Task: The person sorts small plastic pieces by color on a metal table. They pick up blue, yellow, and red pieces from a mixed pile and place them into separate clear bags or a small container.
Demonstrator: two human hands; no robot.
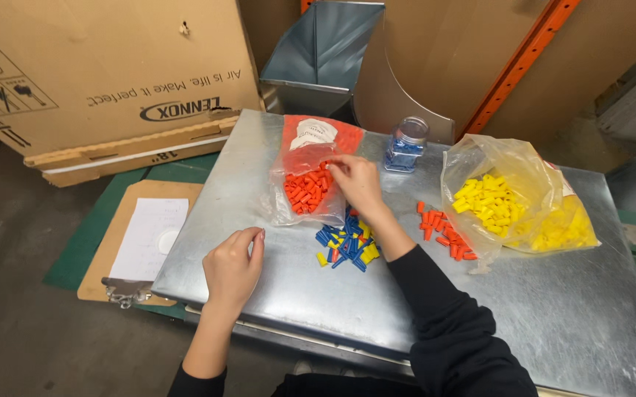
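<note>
Right hand (356,180) reaches across the sheet-metal tabletop (274,287), fingertips pinched together at the mouth of a clear plastic bag of orange wire connectors (308,190). Whether a connector sits in the pinch cannot be made out; the fingers cover that spot. The bag's upper part is crumpled, with a white label turned away and unreadable in shape.

Left hand (232,268) rests on the bare metal near the front left edge, fingers loosely curled, holding nothing.

Just below the right wrist lies a mixed pile of blue and yellow connectors (346,246), partly hidden by the dark sleeve (436,309). To the right, a loose scatter of orange connectors (443,231) touches the edge of a yellowish bag of yellow connectors (513,202); its far end is folded under and hard to read. A small clear jar of blue pieces (406,145) stands behind the hand, near the back edge.

Open metal runs along the front and the right front corner, which is cut off by the frame. Off the left edge, lower down: a clipboard with paper (145,239) on a green surface. A large cardboard box (105,73) leans behind.
</note>
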